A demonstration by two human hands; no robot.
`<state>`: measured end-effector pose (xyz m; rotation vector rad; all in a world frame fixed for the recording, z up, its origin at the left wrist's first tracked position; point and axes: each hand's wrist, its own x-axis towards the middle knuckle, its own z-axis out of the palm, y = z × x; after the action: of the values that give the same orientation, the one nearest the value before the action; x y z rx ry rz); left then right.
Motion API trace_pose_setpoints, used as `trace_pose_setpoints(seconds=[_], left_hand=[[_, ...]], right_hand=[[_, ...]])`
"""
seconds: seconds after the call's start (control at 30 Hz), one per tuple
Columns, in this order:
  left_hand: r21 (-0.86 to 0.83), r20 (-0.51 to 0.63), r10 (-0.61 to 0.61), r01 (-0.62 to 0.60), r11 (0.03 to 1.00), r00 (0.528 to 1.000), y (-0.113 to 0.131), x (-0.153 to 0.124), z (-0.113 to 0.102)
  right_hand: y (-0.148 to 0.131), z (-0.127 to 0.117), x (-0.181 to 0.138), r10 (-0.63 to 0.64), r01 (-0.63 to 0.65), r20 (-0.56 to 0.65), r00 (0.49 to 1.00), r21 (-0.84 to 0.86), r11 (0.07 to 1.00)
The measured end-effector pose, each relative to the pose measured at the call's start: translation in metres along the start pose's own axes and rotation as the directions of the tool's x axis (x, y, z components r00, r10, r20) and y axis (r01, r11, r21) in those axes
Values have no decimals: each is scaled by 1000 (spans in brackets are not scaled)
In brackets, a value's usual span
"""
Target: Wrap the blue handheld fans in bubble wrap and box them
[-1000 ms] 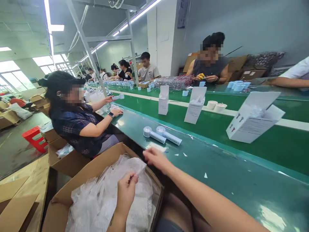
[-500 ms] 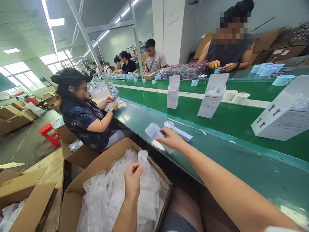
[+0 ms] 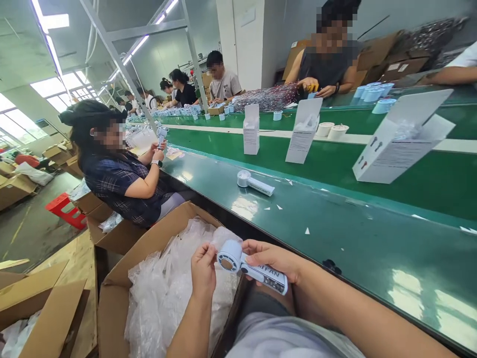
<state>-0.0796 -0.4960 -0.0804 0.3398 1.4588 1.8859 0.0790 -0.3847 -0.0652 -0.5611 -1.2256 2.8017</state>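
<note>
My right hand (image 3: 275, 258) is wrapped round the handle of a light blue handheld fan (image 3: 229, 255), whose round head points left over the box. Close against that head, my left hand (image 3: 203, 268) pinches a clear plastic bag (image 3: 224, 234) with thumb and fingers. Most of this bag is behind the fan head, so I cannot tell whether the fan is inside it. Under both hands, a pile of clear plastic bags (image 3: 160, 293) fills a cardboard box (image 3: 108, 318). A second handheld fan (image 3: 261, 187) lies on the green bench (image 3: 357, 243).
Upright white cartons with raised flaps (image 3: 395, 156) stand along the green belt (image 3: 335, 164). Beside them are two white round parts (image 3: 337, 132). A co-worker (image 3: 112, 169) sits at the left, and another person (image 3: 328, 64) works across the belt. White scraps (image 3: 307, 231) dot the bench.
My right hand has brought a fan from the bench down and toward me, up to my left hand. My left hand still pinches the bag. The whole view has shifted somewhat.
</note>
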Motion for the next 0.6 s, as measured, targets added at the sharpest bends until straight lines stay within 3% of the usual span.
trace_pose_setpoints(seconds=[0.13, 0.2, 0.27, 0.33, 0.37, 0.5, 0.53, 0.6], left_hand=[[53, 89, 172, -177, 983, 981, -2, -14, 3], [168, 206, 301, -337, 926, 931, -3, -25, 2], [287, 368, 380, -493, 822, 848, -4, -36, 1], [356, 543, 369, -605, 712, 754, -7, -46, 3], [380, 589, 347, -629, 678, 730, -9, -51, 6], [464, 526, 353, -608, 644, 774, -22, -67, 20], [465, 551, 363, -638, 614, 751, -24, -71, 23], [435, 675, 337, -723, 536, 656, -26, -79, 25]], right_hand=[[13, 0, -18, -27, 34, -93, 995, 74, 997], [16, 0, -26, -81, 97, -148, 986, 102, 990], [18, 0, -32, -120, 144, -211, 970, 102, 984], [21, 1, -38, -149, 177, -264, 953, 86, 980], [23, 1, -40, -162, 190, -284, 945, 72, 979], [34, 5, -46, -153, 178, -337, 929, 42, 983], [37, 6, -47, -114, 148, -363, 925, 65, 987], [46, 4, -48, -15, 88, -419, 908, 156, 984]])
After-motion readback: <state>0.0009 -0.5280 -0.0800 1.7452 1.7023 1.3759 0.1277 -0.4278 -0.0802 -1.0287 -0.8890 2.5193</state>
